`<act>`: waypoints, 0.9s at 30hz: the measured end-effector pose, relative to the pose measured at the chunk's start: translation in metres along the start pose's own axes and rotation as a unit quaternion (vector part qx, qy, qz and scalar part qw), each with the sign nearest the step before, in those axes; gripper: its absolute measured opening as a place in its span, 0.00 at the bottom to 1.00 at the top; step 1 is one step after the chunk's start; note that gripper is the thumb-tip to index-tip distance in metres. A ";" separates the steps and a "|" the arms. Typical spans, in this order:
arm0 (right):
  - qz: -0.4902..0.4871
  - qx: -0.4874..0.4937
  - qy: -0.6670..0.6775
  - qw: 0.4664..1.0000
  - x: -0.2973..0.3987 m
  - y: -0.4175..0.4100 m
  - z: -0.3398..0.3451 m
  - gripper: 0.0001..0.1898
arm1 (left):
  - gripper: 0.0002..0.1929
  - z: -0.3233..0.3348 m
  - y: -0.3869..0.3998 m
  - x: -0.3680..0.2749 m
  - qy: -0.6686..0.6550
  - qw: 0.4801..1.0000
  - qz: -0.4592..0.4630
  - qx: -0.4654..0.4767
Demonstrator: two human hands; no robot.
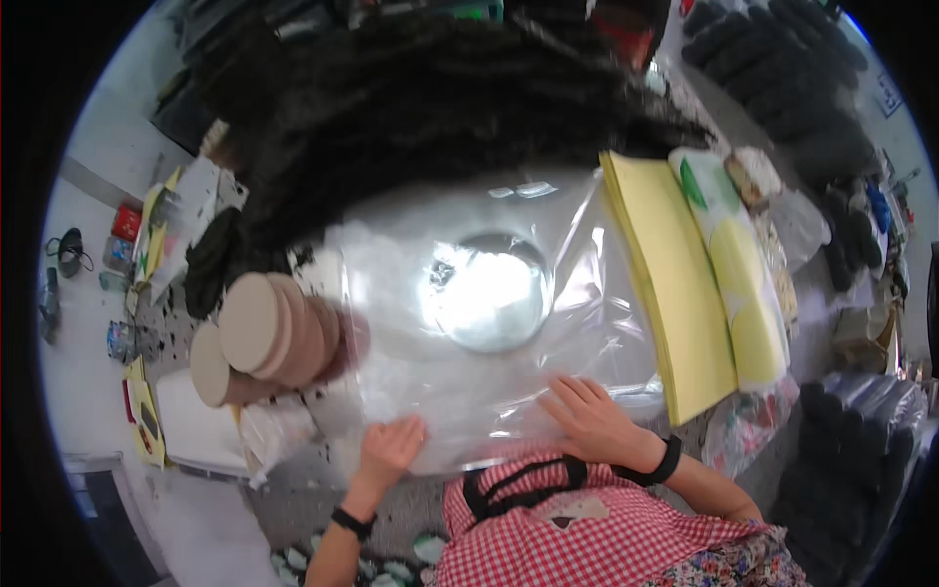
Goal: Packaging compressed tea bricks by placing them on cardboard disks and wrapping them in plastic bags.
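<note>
Clear plastic sheeting or bags (411, 381) lie flat in front of me, with a round, brightly shining disc (491, 293) showing at their middle; whether it is under or on the plastic I cannot tell. At the near left edge of the plastic, my left hand (392, 449) has its fingers curled, perhaps pinching the edge. My right hand (598, 425) rests palm down on the plastic with its fingers spread. Stacks of round beige discs (253, 323) stand to the left. Yellow sheets (678, 286) lie along the right side of the plastic.
A large dark, fluffy heap (440, 110) borders the far side. Beyond the yellow sheets is a green-and-white printed plastic packet (741, 279). A white box or pad (202, 418) and a crumpled plastic bag (279, 433) lie at left. Dark bundles (821, 455) stand at lower right.
</note>
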State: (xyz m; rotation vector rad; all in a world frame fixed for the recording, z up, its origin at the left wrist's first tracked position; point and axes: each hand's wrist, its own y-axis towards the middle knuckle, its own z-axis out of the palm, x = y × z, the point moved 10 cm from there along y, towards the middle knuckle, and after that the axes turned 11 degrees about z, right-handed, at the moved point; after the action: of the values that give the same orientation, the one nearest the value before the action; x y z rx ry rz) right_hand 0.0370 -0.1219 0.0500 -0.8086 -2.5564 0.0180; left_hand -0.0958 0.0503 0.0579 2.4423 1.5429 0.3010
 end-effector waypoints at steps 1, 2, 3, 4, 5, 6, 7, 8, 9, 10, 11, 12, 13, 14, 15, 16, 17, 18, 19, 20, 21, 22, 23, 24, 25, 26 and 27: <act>-0.063 0.098 -0.112 0.987 -0.001 -0.007 0.017 0.32 | 0.13 0.009 -0.002 0.001 -0.009 0.995 -0.025 0.098; -0.102 0.099 -0.014 0.990 -0.003 0.002 0.003 0.31 | 0.13 0.002 0.001 0.013 -0.072 0.991 -0.067 0.091; -0.128 0.126 0.065 0.982 -0.005 0.012 -0.014 0.31 | 0.13 -0.010 0.000 0.019 -0.125 0.984 -0.072 0.105; -0.135 0.197 0.120 0.964 -0.003 0.024 -0.024 0.31 | 0.14 -0.018 -0.001 0.027 -0.184 0.971 -0.078 0.129; -0.117 0.087 0.104 0.984 -0.013 0.060 -0.067 0.28 | 0.20 -0.041 -0.003 0.068 -0.130 0.977 -0.156 0.070; -0.085 0.023 0.062 0.994 -0.019 0.096 -0.101 0.26 | 0.26 -0.068 -0.015 0.107 -0.080 0.967 -0.243 0.016; -0.117 -0.103 0.003 0.988 -0.009 0.133 -0.147 0.21 | 0.29 -0.089 -0.026 0.142 0.005 0.950 -0.311 -0.026; -0.167 -0.278 -0.057 0.944 0.007 0.158 -0.197 0.19 | 0.32 -0.112 -0.044 0.171 0.088 0.912 -0.393 -0.075; -0.171 -0.353 -0.057 0.918 0.018 0.189 -0.226 0.20 | 0.33 -0.110 -0.049 0.184 0.128 0.906 -0.402 -0.022; -0.189 -0.399 -0.093 0.892 0.030 0.222 -0.242 0.23 | 0.34 -0.108 -0.056 0.197 0.166 0.894 -0.416 0.023; -0.189 -0.448 -0.131 0.864 0.042 0.254 -0.254 0.24 | 0.35 -0.099 -0.068 0.209 0.181 0.869 -0.450 0.096; -0.205 -0.501 -0.153 0.827 0.054 0.280 -0.262 0.26 | 0.35 -0.097 -0.066 0.209 0.199 0.883 -0.415 0.096; -0.177 -0.514 -0.199 0.815 0.060 0.313 -0.265 0.27 | 0.34 -0.090 -0.069 0.211 0.192 0.885 -0.404 0.129; -0.166 -0.529 -0.230 0.799 0.066 0.337 -0.266 0.28 | 0.34 -0.078 -0.079 0.213 0.171 0.872 -0.416 0.191; -0.160 -0.528 -0.225 0.803 0.067 0.357 -0.267 0.27 | 0.32 -0.085 -0.075 0.210 0.199 0.884 -0.388 0.167; -0.155 -0.526 -0.221 0.806 0.068 0.373 -0.266 0.26 | 0.30 -0.085 -0.079 0.210 0.171 0.890 -0.386 0.173; -0.144 -0.533 -0.217 0.805 0.066 0.382 -0.266 0.25 | 0.28 -0.088 -0.083 0.212 0.142 0.890 -0.395 0.177; -0.155 -0.533 -0.218 0.803 0.068 0.387 -0.263 0.24 | 0.26 -0.099 -0.081 0.212 0.133 0.901 -0.384 0.149; -0.156 -0.541 -0.216 0.797 0.067 0.388 -0.262 0.23 | 0.24 -0.104 -0.087 0.217 0.123 0.887 -0.412 0.170; -0.142 -0.531 -0.222 0.805 0.064 0.391 -0.260 0.22 | 0.22 -0.117 -0.086 0.219 0.132 0.883 -0.420 0.160; -0.168 -0.562 -0.213 0.781 0.067 0.380 -0.261 0.21 | 0.20 -0.125 -0.075 0.216 0.131 0.895 -0.398 0.150; -0.176 -0.575 -0.210 0.770 0.067 0.374 -0.261 0.21 | 0.19 -0.148 -0.075 0.217 0.134 0.879 -0.454 0.058; -0.184 -0.588 -0.208 0.760 0.068 0.367 -0.262 0.20 | 0.18 -0.163 -0.068 0.212 0.126 0.869 -0.477 -0.034; -0.192 -0.593 -0.206 0.755 0.070 0.361 -0.262 0.20 | 0.17 -0.177 -0.067 0.203 0.115 0.835 -0.519 -0.143; -0.201 -0.596 -0.202 0.751 0.071 0.355 -0.263 0.20 | 0.16 -0.179 -0.031 0.180 0.128 0.880 -0.403 -0.218; -0.209 -0.593 -0.194 0.753 0.073 0.349 -0.263 0.21 | 0.17 -0.159 0.004 0.160 0.134 0.914 -0.337 -0.181; -0.214 -0.598 -0.193 0.748 0.075 0.342 -0.264 0.21 | 0.18 -0.139 0.035 0.135 0.137 0.937 -0.262 -0.184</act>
State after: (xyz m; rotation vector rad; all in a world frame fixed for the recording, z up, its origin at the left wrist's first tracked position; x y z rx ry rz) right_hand 0.2808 0.1705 0.2680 -0.5573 -2.8719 -1.9372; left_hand -0.0498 0.1703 0.2067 1.6837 1.9667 0.7648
